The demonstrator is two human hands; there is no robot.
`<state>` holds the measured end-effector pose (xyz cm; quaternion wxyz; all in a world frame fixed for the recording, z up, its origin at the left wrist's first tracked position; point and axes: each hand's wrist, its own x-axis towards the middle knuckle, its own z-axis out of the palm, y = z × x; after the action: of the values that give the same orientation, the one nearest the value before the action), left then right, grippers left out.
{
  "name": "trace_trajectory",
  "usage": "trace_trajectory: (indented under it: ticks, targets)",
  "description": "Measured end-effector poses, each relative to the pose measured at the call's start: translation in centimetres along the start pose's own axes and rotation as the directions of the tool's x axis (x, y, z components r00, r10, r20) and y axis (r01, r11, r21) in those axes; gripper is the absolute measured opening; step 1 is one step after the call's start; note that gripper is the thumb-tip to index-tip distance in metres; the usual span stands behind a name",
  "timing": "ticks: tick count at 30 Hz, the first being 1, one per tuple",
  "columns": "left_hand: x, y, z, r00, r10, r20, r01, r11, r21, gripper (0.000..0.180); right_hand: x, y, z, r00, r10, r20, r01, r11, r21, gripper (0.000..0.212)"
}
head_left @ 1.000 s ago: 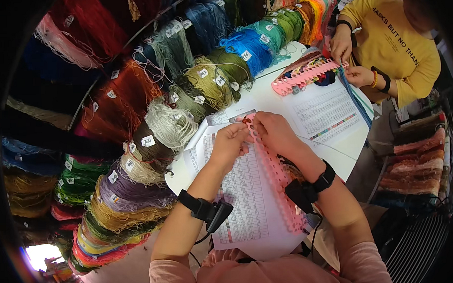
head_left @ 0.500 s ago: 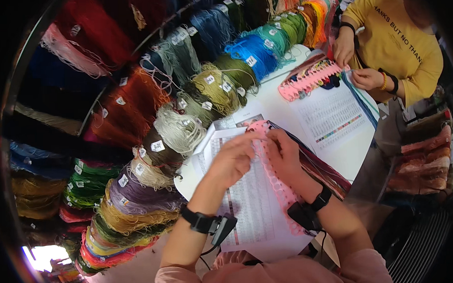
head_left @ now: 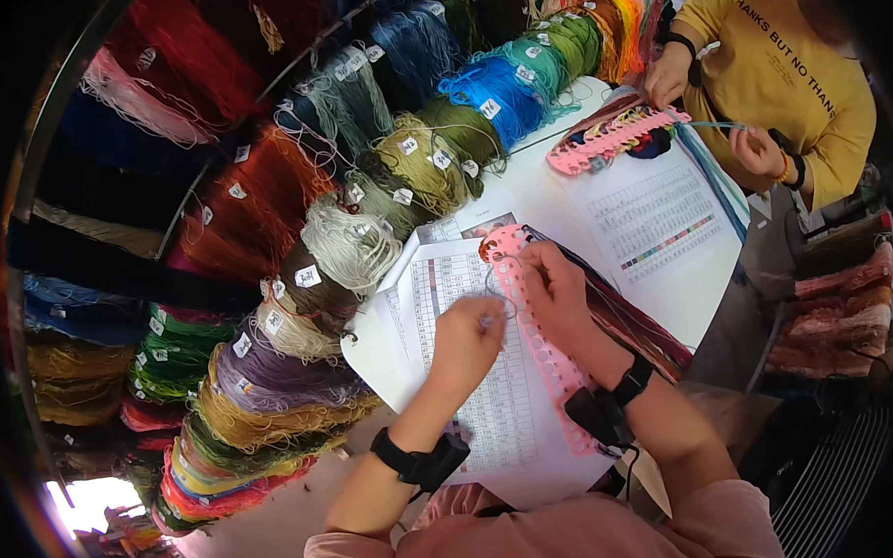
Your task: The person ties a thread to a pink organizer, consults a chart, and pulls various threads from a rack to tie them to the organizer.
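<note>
A long pink thread holder (head_left: 546, 366) with holes along its edges lies lengthwise on printed sheets in front of me. My left hand (head_left: 470, 339) is closed just left of it, with a thin grey-blue thread (head_left: 507, 298) pinched in its fingers. The thread loops up to the holder's far end, where my right hand (head_left: 557, 290) is closed with fingertips pinched on it at the holes. Brown-orange thread is knotted at the holder's far tip. From its right side trails a bundle of dark, red and purple threads (head_left: 637, 331).
A printed chart (head_left: 471, 406) lies under the holder on the white table (head_left: 708, 314). Tagged hanks of coloured thread (head_left: 352, 245) hang along the left and back. At the far right a person in a yellow top (head_left: 784, 80) handles another pink holder (head_left: 614, 143).
My left hand has drawn back toward me and down from the holder's far end, its fingers now curled. My right hand has shifted slightly. The other person's hand has pulled a blue-grey thread outward.
</note>
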<state>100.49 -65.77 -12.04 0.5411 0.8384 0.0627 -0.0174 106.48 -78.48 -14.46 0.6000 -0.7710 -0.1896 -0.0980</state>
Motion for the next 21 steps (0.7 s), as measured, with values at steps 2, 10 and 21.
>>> trace_trajectory:
  ticks: [2, 10, 21]
  targets:
    - [0.9, -0.2, 0.0, 0.996, 0.048, -0.076, -0.049, 0.999, -0.014, 0.017, 0.2, 0.0, -0.2, 1.000, 0.018, 0.020, -0.018, 1.000, -0.009, 0.010]
    - [2.9, -1.6, -1.7, 0.966, 0.235, 0.111, -0.247, 0.963, 0.109, 0.010, 0.3, -0.6, 0.2, 0.999, 0.038, 0.023, -0.037, 0.998, -0.049, 0.009]
    - [0.6, 1.2, -5.5, 0.819, -0.364, 0.443, 0.573, 0.532, -0.623, 0.012, -0.4, -0.2, 0.1, 0.994, 0.100, 0.038, -0.100, 0.995, -0.003, 0.011]
